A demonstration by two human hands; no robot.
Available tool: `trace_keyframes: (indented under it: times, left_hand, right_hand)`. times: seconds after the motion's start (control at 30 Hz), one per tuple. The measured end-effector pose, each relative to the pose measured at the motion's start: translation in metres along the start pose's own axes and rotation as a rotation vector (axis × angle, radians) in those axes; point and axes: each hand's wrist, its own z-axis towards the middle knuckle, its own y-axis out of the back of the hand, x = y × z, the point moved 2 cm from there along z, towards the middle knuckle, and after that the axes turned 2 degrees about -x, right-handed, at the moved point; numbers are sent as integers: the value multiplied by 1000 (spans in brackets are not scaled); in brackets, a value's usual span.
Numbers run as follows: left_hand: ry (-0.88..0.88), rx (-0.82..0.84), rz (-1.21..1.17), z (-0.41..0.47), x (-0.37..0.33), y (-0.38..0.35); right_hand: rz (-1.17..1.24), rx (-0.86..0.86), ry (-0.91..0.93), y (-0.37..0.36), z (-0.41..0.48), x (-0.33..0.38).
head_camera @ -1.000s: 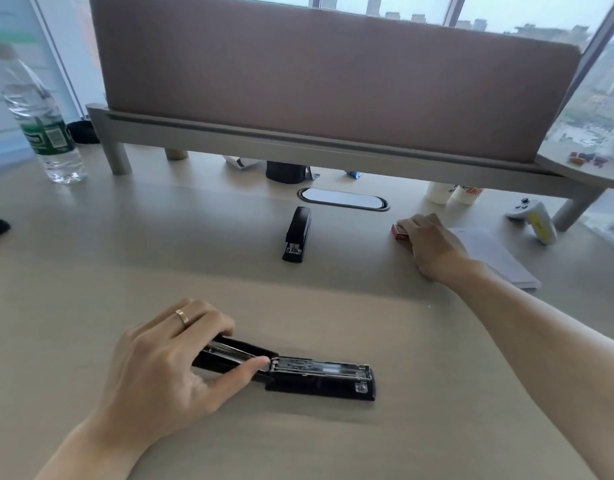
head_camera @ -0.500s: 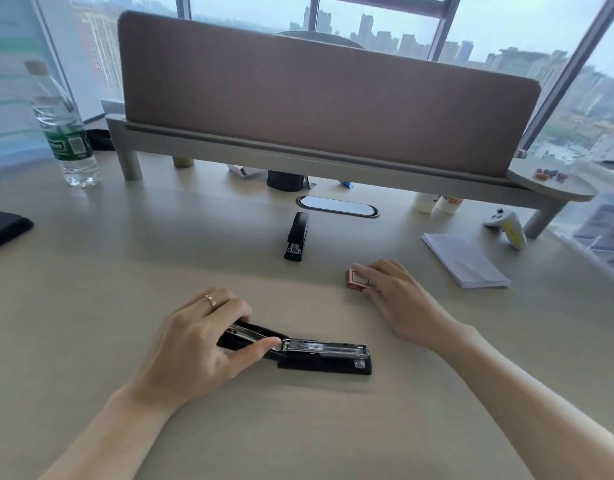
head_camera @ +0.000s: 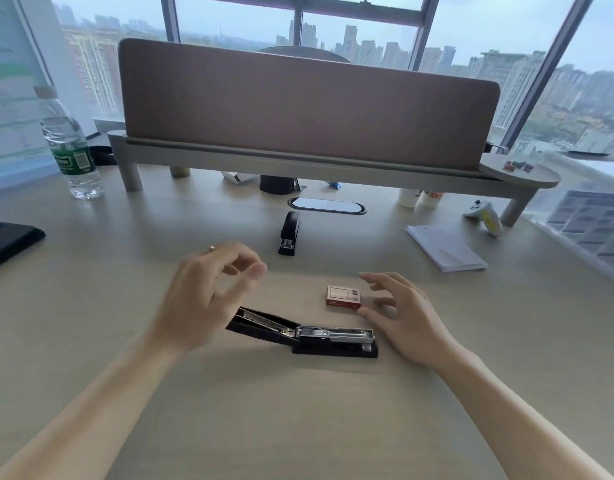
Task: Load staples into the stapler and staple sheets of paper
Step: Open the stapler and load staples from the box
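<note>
A black stapler [head_camera: 333,341] lies on the desk in front of me, its top swung back to the left so the metal staple channel is exposed. My left hand [head_camera: 201,299] hovers above its lid, fingers apart and blurred, holding nothing. A small red staple box [head_camera: 343,297] rests flat just beyond the stapler. My right hand [head_camera: 402,317] is beside the box on its right, fingers spread, thumb tip near the box's corner, not gripping it. A stack of white paper [head_camera: 447,247] lies at the right.
A second black stapler [head_camera: 289,233], closed, lies farther back at centre. A water bottle [head_camera: 70,150] stands at the left, a dark flat object [head_camera: 7,242] at the left edge. A raised shelf with a brown screen [head_camera: 298,109] spans the back; a white controller [head_camera: 485,216] leans by its right leg.
My right hand brought the red staple box from the far right toward the stapler and let go of it. My left hand lifted off the stapler's lid.
</note>
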Motion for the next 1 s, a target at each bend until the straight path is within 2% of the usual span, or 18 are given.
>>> trace_keyframes:
  times: [0.07,0.13,0.23,0.3,0.4,0.5,0.8,1.0]
  left_hand:
    - [216,108,-137,32,9,-6]
    - [373,330,-161,58,21,-22]
    - [418,690,-137,73,32,-57]
    - [399,770,-154,72,39,-73]
    - [375,617,-259,65,55,-82]
    - [224,526,-194,53,57,-89]
    - [48,488,-85,50,48,-97]
    - [34,468,-93,54,48,-103]
  right_hand:
    - [-4,15,-45,-3,1,2]
    - [49,4,-75,-8,4,5]
    - [104,-9,-95,-14,11,6]
    - [132,-14,-100,-16,15,3]
    - [188,-22,-117,-19,17,1]
    - [246,-20,-133,-22,21,-1]
    - [395,31,-126,-26,27,2]
    - [456,87,-65,-26,29,3]
